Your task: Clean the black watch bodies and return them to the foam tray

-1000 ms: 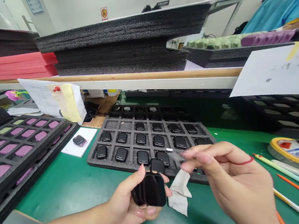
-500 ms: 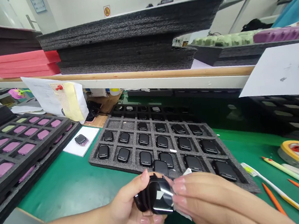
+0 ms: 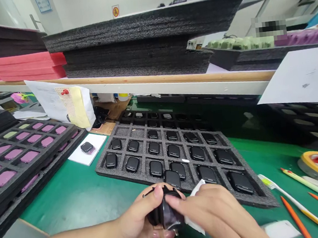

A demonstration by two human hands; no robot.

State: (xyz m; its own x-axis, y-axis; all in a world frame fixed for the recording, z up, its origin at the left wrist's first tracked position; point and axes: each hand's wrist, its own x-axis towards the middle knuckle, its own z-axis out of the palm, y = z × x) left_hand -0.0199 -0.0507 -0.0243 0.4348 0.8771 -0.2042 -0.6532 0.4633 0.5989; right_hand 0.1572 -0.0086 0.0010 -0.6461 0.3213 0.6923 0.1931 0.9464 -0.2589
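Note:
Near the bottom centre, my left hand [image 3: 141,219] is closed around a few black watch-like cases [image 3: 170,214], which stand side by side. My right hand [image 3: 211,215] reaches over from the right, with a finger on the top of the nearest case's glossy face. A white cloth or paper piece [image 3: 197,224] is held in my right hand, beside the cases. Just behind the hands lies a grey foam tray [image 3: 131,178] with several black cases in its compartments. One case [image 3: 171,178] sits raised at the tray's near edge.
Foam trays [image 3: 53,166] with pink pieces stand left. A white pad [image 3: 79,160] holds another case. A toothbrush [image 3: 301,208], an orange stick [image 3: 296,218] and a tape roll [image 3: 308,165] lie right. A shelf [image 3: 155,82] with foam stacks [image 3: 138,30] crosses above.
My right hand's fingers have bent and moved left onto the case's face. More of the white piece shows, and a white object has come into view at the lower right.

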